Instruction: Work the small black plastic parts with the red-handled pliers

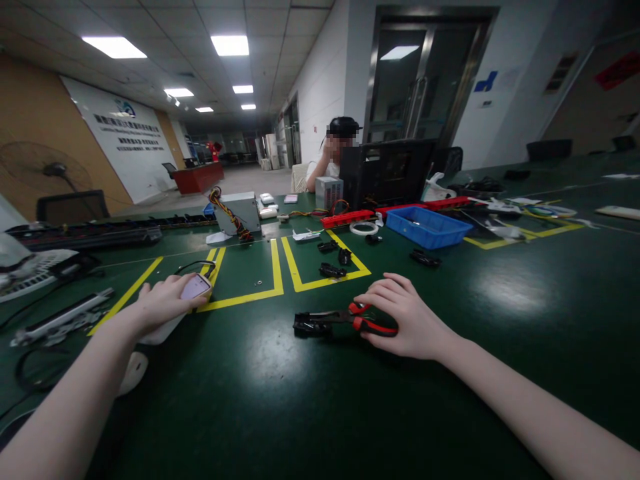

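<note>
My left hand (167, 300) reaches over a small device with a lit screen (197, 287), thumb and forefinger on either side of it. A dark cable is plugged into the device's far end. Partly under this hand and wrist lies a flat white object (165, 331). On the right, my right hand (407, 323) is closed around the red-and-black handles of pliers (357, 319). Their jaws point left and lie over a black cable bundle (311, 325) on the green table; whether they grip it I cannot tell.
Several black bundles (333, 270) lie near yellow tape outlines (250, 298). Farther back are a blue tray (427, 227), a red strip (347, 219), a power supply (237, 212) and a black computer case (387, 173). Behind the case sits a person (320, 170). A white mouse (134, 373) is at left.
</note>
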Action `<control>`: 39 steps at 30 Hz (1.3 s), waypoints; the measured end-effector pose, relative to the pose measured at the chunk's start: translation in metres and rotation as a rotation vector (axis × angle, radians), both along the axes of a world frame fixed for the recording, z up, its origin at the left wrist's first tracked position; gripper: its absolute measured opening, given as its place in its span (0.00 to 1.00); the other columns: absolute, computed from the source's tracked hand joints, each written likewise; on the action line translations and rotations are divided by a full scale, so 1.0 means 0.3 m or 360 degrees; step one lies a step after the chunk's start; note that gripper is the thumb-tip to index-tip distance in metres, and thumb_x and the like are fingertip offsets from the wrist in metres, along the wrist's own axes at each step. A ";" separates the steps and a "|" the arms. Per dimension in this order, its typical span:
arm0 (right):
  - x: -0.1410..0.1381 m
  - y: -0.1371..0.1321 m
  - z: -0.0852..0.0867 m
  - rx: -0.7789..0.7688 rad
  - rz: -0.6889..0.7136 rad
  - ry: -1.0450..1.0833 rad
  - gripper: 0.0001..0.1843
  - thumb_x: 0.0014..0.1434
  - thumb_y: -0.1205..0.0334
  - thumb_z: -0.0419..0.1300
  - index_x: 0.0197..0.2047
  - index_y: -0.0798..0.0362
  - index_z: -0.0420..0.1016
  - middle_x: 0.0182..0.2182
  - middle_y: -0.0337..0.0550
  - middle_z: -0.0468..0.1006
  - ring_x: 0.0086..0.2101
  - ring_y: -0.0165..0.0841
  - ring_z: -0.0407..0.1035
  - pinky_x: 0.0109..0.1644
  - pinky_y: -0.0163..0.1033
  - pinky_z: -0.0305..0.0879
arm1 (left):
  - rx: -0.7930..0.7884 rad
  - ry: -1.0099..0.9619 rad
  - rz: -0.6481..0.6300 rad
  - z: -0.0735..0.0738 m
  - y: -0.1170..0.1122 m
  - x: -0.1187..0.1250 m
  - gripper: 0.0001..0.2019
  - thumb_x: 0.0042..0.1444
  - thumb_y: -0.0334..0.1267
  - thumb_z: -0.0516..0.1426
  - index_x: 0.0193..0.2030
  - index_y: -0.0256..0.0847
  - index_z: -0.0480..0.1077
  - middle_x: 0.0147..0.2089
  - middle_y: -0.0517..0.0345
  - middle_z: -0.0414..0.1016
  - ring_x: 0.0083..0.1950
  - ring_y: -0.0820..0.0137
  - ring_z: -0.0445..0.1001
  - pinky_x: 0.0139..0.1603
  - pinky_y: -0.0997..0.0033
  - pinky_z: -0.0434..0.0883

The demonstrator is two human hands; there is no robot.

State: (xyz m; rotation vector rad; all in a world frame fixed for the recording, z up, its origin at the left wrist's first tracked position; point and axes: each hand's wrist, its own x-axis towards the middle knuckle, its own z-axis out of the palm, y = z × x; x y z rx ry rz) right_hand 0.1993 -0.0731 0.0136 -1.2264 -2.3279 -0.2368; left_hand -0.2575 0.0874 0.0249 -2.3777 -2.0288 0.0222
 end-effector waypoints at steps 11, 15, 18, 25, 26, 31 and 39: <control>0.011 -0.012 0.046 0.0136 0.0002 -0.0162 0.24 0.56 0.55 0.60 0.55 0.54 0.67 0.46 0.52 0.74 0.46 0.43 0.68 0.53 0.52 0.62 | 0.0086 0.0006 -0.0342 0.074 -0.082 0.186 0.42 0.54 0.61 0.47 0.70 0.38 0.48 0.69 0.43 0.54 0.70 0.48 0.50 0.68 0.40 0.39; 0.008 -0.017 0.049 0.0146 0.0019 -0.0203 0.24 0.56 0.55 0.59 0.55 0.54 0.67 0.46 0.52 0.74 0.46 0.43 0.68 0.53 0.53 0.62 | 0.0234 0.0041 -0.0300 0.048 -0.043 0.121 0.41 0.52 0.59 0.51 0.69 0.39 0.52 0.70 0.42 0.53 0.70 0.45 0.51 0.67 0.40 0.41; 0.004 -0.019 0.047 0.0147 0.0033 -0.0252 0.25 0.56 0.54 0.59 0.55 0.54 0.67 0.46 0.52 0.74 0.46 0.43 0.68 0.54 0.54 0.61 | 0.0161 0.0032 -0.0061 0.012 0.008 0.021 0.46 0.48 0.61 0.54 0.69 0.33 0.52 0.69 0.35 0.54 0.68 0.38 0.52 0.64 0.37 0.46; -0.005 -0.012 0.037 0.0142 0.0041 -0.0297 0.25 0.57 0.53 0.59 0.55 0.55 0.68 0.46 0.51 0.75 0.47 0.43 0.68 0.57 0.55 0.58 | -0.0061 -0.0140 0.0011 -0.002 0.036 -0.031 0.54 0.44 0.67 0.53 0.71 0.34 0.45 0.68 0.36 0.56 0.63 0.42 0.61 0.57 0.54 0.63; -0.004 -0.012 0.036 0.0140 0.0042 -0.0299 0.25 0.57 0.53 0.59 0.55 0.55 0.68 0.46 0.51 0.75 0.47 0.43 0.68 0.57 0.55 0.58 | -0.0058 -0.0135 0.0001 -0.001 0.034 -0.026 0.53 0.44 0.67 0.53 0.71 0.36 0.45 0.67 0.37 0.58 0.62 0.42 0.63 0.55 0.54 0.64; -0.001 -0.014 0.036 0.0127 0.0053 -0.0282 0.25 0.56 0.53 0.59 0.55 0.55 0.68 0.46 0.51 0.75 0.47 0.42 0.68 0.58 0.55 0.57 | -0.0058 -0.0094 -0.0012 0.000 0.033 -0.028 0.52 0.47 0.66 0.52 0.72 0.36 0.42 0.61 0.34 0.64 0.57 0.42 0.68 0.51 0.54 0.65; 0.009 -0.008 0.031 0.0220 0.0061 -0.0196 0.23 0.54 0.54 0.60 0.52 0.52 0.72 0.43 0.49 0.77 0.44 0.41 0.70 0.56 0.55 0.59 | 0.0316 0.0003 -0.0320 0.038 -0.066 0.179 0.47 0.51 0.61 0.54 0.71 0.36 0.45 0.71 0.36 0.47 0.70 0.41 0.48 0.66 0.38 0.43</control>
